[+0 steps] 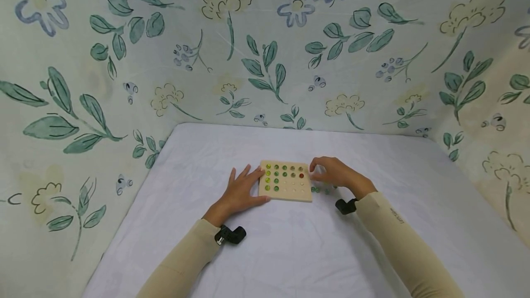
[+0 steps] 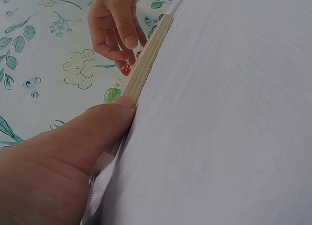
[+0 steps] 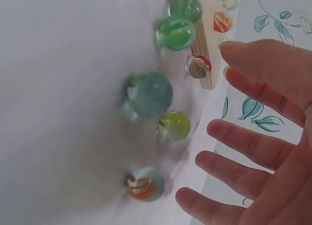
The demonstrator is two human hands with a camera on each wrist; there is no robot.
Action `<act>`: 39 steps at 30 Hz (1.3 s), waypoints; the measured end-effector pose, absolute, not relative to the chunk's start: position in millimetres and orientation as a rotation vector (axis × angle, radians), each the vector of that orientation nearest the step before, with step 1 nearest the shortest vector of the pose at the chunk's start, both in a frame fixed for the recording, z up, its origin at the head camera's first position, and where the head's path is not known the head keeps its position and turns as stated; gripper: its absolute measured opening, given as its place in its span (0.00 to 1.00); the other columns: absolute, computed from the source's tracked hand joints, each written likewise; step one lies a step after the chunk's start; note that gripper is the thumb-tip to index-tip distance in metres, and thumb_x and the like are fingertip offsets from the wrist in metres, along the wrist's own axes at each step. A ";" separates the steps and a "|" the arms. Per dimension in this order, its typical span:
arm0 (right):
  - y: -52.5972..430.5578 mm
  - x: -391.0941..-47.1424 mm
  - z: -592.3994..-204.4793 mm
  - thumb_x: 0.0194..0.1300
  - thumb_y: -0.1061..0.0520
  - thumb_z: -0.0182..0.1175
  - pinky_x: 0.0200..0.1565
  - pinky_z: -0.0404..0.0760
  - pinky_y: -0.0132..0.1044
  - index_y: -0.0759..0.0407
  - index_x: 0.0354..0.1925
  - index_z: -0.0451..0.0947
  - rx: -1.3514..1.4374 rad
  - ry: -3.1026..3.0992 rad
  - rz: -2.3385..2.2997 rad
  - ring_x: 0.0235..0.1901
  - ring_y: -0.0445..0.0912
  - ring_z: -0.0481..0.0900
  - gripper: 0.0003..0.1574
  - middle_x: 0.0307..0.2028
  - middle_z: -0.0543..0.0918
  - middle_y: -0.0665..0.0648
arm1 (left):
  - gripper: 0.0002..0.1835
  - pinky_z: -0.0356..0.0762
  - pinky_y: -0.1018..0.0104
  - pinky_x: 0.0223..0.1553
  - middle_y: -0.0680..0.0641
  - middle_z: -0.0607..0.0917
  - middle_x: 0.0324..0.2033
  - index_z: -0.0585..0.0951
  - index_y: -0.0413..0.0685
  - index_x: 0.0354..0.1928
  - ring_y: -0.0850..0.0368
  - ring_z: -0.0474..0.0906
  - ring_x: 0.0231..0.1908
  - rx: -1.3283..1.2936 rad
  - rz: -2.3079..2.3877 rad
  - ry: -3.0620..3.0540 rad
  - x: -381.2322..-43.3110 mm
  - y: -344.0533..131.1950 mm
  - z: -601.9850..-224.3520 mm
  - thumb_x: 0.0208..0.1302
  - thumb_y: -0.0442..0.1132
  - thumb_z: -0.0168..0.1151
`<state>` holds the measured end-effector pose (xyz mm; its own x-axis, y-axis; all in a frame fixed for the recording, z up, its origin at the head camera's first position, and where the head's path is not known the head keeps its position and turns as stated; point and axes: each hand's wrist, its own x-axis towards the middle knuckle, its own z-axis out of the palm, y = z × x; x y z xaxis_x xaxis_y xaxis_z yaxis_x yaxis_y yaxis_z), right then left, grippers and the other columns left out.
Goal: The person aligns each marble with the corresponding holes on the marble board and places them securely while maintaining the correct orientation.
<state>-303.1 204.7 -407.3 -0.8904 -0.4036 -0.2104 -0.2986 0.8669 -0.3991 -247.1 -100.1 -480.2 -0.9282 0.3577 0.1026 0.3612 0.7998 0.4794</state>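
Note:
A pale wooden board [image 1: 285, 194] with round hollows lies on the table, green and yellow-green marbles [image 1: 276, 174] seated in its left columns and upper rows. One red marble [image 1: 301, 175] sits near its right edge. My left hand [image 1: 242, 192] spreads its fingers at the board's left side, the thumb touching the near edge at the corner. My right hand [image 1: 333, 172] hovers at the right edge, thumb and index tips slightly apart with nothing visible between them. In the right wrist view, the other fingers extend loosely over the table.
Loose marbles lie right of the board, under my right hand: green marbles [image 3: 176, 33], a bluish one [image 3: 150, 94], a yellow one [image 3: 174, 126] and an orange-swirled one [image 3: 146, 184]. A white cloth [image 1: 290, 247] covers the table. Floral fabric [image 1: 265, 59] hangs behind it.

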 end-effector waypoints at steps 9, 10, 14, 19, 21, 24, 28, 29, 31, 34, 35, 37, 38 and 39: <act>209.0 -301.5 -412.9 0.63 0.52 0.65 0.39 0.75 0.41 0.49 0.46 0.76 -0.505 2.764 -0.484 0.42 0.50 0.72 0.14 0.47 0.77 0.55 | 0.47 0.23 0.43 0.70 0.55 0.58 0.73 0.61 0.60 0.73 0.51 0.42 0.74 -0.587 -0.782 -2.975 -246.7 -99.3 -482.3 0.53 0.67 0.65; 209.1 -301.6 -413.5 0.63 0.52 0.65 0.38 0.75 0.40 0.48 0.47 0.75 -0.505 2.763 -0.480 0.42 0.50 0.72 0.14 0.47 0.77 0.55 | 0.47 0.24 0.43 0.70 0.55 0.58 0.73 0.61 0.60 0.73 0.51 0.42 0.74 -0.587 -0.782 -2.975 -246.5 -99.3 -482.2 0.53 0.67 0.65; 208.6 -301.8 -413.9 0.63 0.52 0.65 0.33 0.76 0.38 0.48 0.47 0.75 -0.479 2.751 -0.483 0.39 0.49 0.73 0.15 0.44 0.77 0.55 | 0.47 0.25 0.43 0.70 0.55 0.58 0.73 0.61 0.59 0.73 0.50 0.42 0.74 -0.595 -0.786 -2.972 -245.7 -100.0 -480.8 0.54 0.67 0.64; 207.2 -302.2 -412.8 0.63 0.50 0.65 0.29 0.75 0.36 0.47 0.46 0.75 -0.479 2.741 -0.479 0.37 0.49 0.73 0.13 0.42 0.76 0.55 | 0.47 0.26 0.42 0.70 0.54 0.59 0.73 0.62 0.58 0.73 0.50 0.43 0.74 -0.607 -0.799 -2.966 -244.9 -101.5 -478.9 0.54 0.66 0.65; 207.2 -302.6 -413.1 0.63 0.50 0.65 0.30 0.74 0.36 0.47 0.45 0.76 -0.492 2.745 -0.468 0.38 0.49 0.73 0.12 0.42 0.76 0.54 | 0.47 0.26 0.43 0.70 0.54 0.59 0.73 0.61 0.59 0.73 0.50 0.43 0.74 -0.607 -0.793 -2.969 -244.8 -101.9 -478.5 0.54 0.67 0.64; 207.6 -303.3 -414.1 0.63 0.50 0.65 0.31 0.75 0.37 0.47 0.44 0.77 -0.519 2.747 -0.459 0.39 0.49 0.73 0.11 0.43 0.77 0.53 | 0.47 0.26 0.43 0.70 0.54 0.59 0.73 0.61 0.58 0.73 0.50 0.43 0.74 -0.604 -0.790 -2.968 -244.9 -102.1 -478.2 0.54 0.66 0.64; 207.2 -303.4 -415.3 0.63 0.51 0.65 0.36 0.75 0.39 0.46 0.42 0.78 -0.544 2.760 -0.438 0.40 0.49 0.72 0.09 0.44 0.78 0.52 | 0.47 0.26 0.42 0.70 0.54 0.59 0.73 0.61 0.58 0.73 0.50 0.43 0.74 -0.603 -0.794 -2.971 -245.1 -102.0 -477.7 0.54 0.66 0.65; 206.9 -303.4 -415.4 0.63 0.51 0.65 0.37 0.74 0.39 0.46 0.42 0.78 -0.544 2.764 -0.432 0.40 0.49 0.72 0.08 0.44 0.79 0.52 | 0.47 0.25 0.42 0.70 0.54 0.58 0.73 0.61 0.58 0.73 0.50 0.42 0.74 -0.603 -0.795 -2.975 -245.2 -101.9 -477.5 0.54 0.66 0.64; 206.3 -303.7 -415.4 0.63 0.51 0.65 0.38 0.74 0.40 0.46 0.41 0.78 -0.536 2.767 -0.424 0.41 0.50 0.72 0.08 0.44 0.79 0.52 | 0.47 0.25 0.42 0.70 0.54 0.59 0.73 0.61 0.58 0.73 0.49 0.42 0.74 -0.607 -0.802 -2.974 -245.3 -101.9 -477.0 0.54 0.66 0.65; 205.2 -304.7 -415.0 0.63 0.52 0.65 0.38 0.75 0.41 0.46 0.41 0.78 -0.510 2.762 -0.420 0.42 0.50 0.72 0.08 0.45 0.78 0.53 | 0.47 0.25 0.42 0.70 0.53 0.59 0.73 0.61 0.58 0.73 0.49 0.42 0.74 -0.611 -0.804 -2.973 -245.4 -101.9 -476.3 0.54 0.66 0.65; 204.7 -304.7 -414.6 0.63 0.52 0.65 0.38 0.75 0.41 0.46 0.41 0.78 -0.500 2.761 -0.417 0.42 0.50 0.72 0.08 0.46 0.78 0.53 | 0.47 0.25 0.42 0.70 0.53 0.59 0.73 0.61 0.58 0.73 0.49 0.42 0.74 -0.611 -0.800 -2.974 -245.6 -101.8 -476.3 0.54 0.66 0.64; 203.8 -305.0 -413.9 0.63 0.52 0.64 0.37 0.75 0.40 0.46 0.41 0.78 -0.495 2.759 -0.408 0.42 0.50 0.72 0.08 0.47 0.78 0.53 | 0.47 0.25 0.42 0.70 0.54 0.58 0.73 0.61 0.59 0.73 0.50 0.42 0.74 -0.609 -0.791 -2.978 -246.1 -101.8 -476.6 0.54 0.66 0.64; 203.4 -304.7 -413.2 0.63 0.52 0.64 0.37 0.75 0.40 0.46 0.42 0.78 -0.490 2.759 -0.405 0.42 0.50 0.72 0.08 0.47 0.79 0.53 | 0.47 0.25 0.43 0.70 0.54 0.58 0.73 0.60 0.59 0.73 0.51 0.41 0.74 -0.606 -0.790 -2.983 -246.3 -101.8 -476.9 0.54 0.66 0.64; 203.0 -304.3 -412.5 0.64 0.53 0.64 0.37 0.75 0.40 0.46 0.42 0.78 -0.487 2.759 -0.402 0.42 0.50 0.72 0.07 0.47 0.79 0.53 | 0.47 0.24 0.43 0.70 0.55 0.58 0.73 0.60 0.60 0.74 0.51 0.41 0.74 -0.604 -0.786 -2.987 -246.6 -101.8 -477.3 0.54 0.67 0.64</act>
<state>-304.3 203.0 -412.5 -0.8943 -0.3707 -0.2506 -0.2838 0.9029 -0.3229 -246.6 -101.8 -477.3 -0.9264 0.3655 0.0907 0.3628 0.8017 0.4749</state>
